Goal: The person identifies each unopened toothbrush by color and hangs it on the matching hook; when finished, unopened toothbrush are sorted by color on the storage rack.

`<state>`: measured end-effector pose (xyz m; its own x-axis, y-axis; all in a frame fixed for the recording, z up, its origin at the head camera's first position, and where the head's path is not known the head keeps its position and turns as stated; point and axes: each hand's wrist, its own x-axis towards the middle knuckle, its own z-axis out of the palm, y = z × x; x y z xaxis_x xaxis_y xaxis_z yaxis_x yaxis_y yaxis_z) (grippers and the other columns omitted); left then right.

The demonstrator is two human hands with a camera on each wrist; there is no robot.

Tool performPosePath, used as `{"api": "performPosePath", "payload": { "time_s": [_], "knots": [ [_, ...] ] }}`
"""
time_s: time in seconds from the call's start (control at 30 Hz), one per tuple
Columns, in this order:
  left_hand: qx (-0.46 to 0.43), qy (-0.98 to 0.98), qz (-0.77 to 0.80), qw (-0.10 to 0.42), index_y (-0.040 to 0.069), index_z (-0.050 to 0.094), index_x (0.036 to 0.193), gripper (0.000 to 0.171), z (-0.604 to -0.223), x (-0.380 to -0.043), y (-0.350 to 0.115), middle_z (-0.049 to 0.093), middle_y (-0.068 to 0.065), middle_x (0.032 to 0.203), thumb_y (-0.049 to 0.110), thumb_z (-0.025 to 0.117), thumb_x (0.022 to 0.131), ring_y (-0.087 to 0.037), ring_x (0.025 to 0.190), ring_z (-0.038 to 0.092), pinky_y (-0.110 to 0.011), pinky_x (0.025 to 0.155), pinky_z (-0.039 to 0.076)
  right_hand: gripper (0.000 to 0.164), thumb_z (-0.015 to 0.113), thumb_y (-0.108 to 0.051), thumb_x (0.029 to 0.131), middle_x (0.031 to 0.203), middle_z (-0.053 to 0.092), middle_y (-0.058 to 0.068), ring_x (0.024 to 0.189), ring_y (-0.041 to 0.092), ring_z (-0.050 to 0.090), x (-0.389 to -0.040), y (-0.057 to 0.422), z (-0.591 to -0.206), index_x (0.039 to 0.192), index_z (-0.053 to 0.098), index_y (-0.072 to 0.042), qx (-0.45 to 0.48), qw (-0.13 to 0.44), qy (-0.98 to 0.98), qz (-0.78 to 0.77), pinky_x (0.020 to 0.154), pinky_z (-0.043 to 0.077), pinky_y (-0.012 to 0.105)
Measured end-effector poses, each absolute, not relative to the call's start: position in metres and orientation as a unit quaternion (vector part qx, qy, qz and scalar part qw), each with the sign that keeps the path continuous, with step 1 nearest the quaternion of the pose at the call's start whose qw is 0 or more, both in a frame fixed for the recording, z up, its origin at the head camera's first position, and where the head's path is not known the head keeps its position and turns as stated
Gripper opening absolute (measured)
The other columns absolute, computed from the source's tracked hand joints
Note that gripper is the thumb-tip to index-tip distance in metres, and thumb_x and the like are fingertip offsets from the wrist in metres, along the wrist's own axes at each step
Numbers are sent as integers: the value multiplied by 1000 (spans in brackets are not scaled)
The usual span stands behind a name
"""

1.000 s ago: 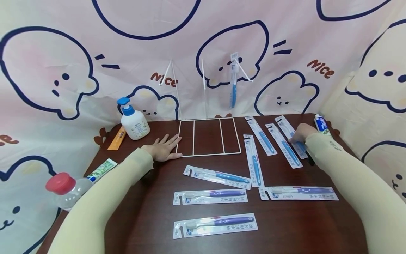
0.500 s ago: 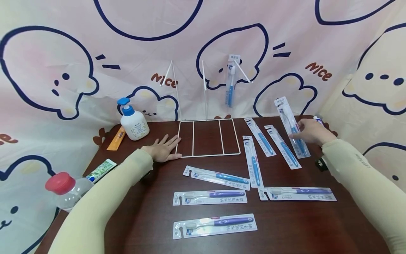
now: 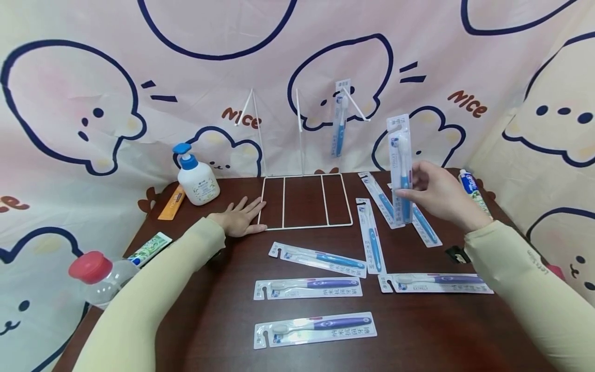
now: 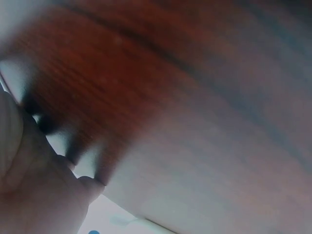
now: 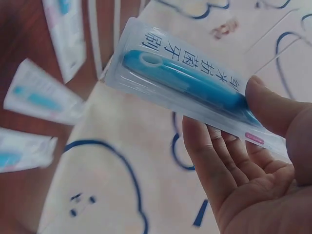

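My right hand pinches a packaged blue toothbrush between thumb and fingers, upright above the table; the right wrist view shows its blue handle through clear plastic. Flat on the table lies my left hand, fingers spread, touching the left edge of a white wire rack. The rack's hooks rise at the back, and another packaged blue toothbrush hangs from the right one. In the left wrist view the left hand shows at the lower left.
Several packaged toothbrushes lie on the table, including a blue one and a purple one. A pump bottle, an orange box, a green tube and a red-capped bottle stand or lie left. A toothpaste tube lies right.
My right hand has picked a packaged blue toothbrush off the table at the right, raised it and moved it left, turning it upright. The hanging toothbrush has swung slightly. My left hand stays put.
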<state>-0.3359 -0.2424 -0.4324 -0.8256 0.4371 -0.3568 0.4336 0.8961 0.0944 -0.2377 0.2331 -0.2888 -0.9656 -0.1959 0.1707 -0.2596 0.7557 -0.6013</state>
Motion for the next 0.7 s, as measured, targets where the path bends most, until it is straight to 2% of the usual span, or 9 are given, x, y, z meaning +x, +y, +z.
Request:
{"api": "performPosePath", "payload": {
  "time_s": [0.27, 0.7],
  "knots": [
    [224, 955, 3, 194, 27, -3, 148, 91, -430, -332, -241, -9, 1, 153, 79, 23, 79, -35, 137, -7, -61, 103, 3, 48, 68, -37, 81, 102, 57, 9, 88, 27, 59, -237, 198, -287, 115, 48, -9, 136, 51, -928, 342, 74, 49, 46],
    [227, 955, 3, 192, 26, -3, 148, 90, -427, -332, -240, -9, 2, 153, 78, 23, 79, -35, 137, -8, -61, 102, 4, 54, 67, -39, 82, 98, 56, 8, 85, 24, 56, -251, 181, -288, 122, 45, -8, 136, 75, -922, 356, 74, 49, 43]
  ]
}}
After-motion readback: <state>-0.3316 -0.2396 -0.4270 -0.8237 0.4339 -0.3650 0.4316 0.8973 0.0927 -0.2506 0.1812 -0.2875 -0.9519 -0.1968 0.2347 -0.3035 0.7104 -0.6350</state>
